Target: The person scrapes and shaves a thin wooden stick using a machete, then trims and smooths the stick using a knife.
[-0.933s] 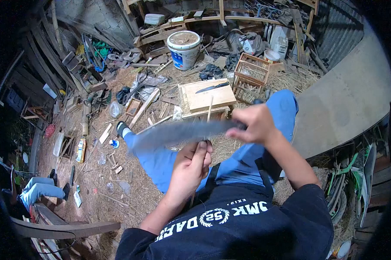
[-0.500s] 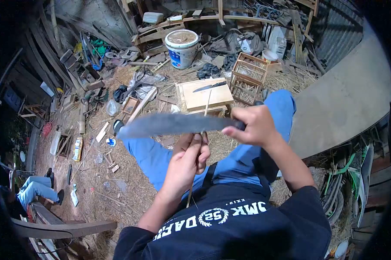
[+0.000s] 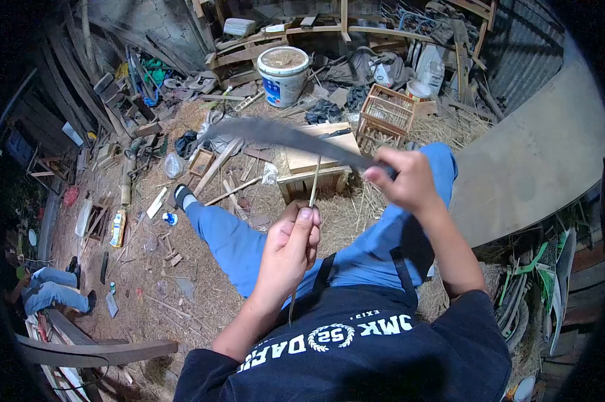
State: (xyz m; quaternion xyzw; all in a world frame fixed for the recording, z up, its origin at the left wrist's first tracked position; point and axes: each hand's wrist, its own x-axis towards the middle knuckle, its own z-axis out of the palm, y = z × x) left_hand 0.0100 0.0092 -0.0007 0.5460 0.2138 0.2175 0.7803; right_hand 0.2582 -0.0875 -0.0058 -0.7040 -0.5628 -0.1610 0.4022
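Observation:
In my right hand [image 3: 404, 175] is the dark handle of a machete [image 3: 285, 139], its long, wide blade pointing left and blurred by motion. My left hand [image 3: 295, 236] is closed around a thin pale stick [image 3: 314, 184], probably wood or bamboo. The stick rises out of the fist toward the machete blade, and its lower end runs down to my shirt. Whether blade and stick touch, I cannot tell. Beyond them, a kitchen knife [image 3: 336, 133], partly behind the blade, lies on a low wooden block [image 3: 306, 159].
A white bucket [image 3: 283, 79] stands behind the block, with a small wooden crate [image 3: 387, 110] to its right. A large curved board [image 3: 537, 154] is at my right. Straw and wood scraps cover the floor. Another person [image 3: 53, 288] sits at far left.
The machete has moved up and away from my left hand, along the stick, and its tip now points more upward. My left hand still grips the stick in nearly the same place.

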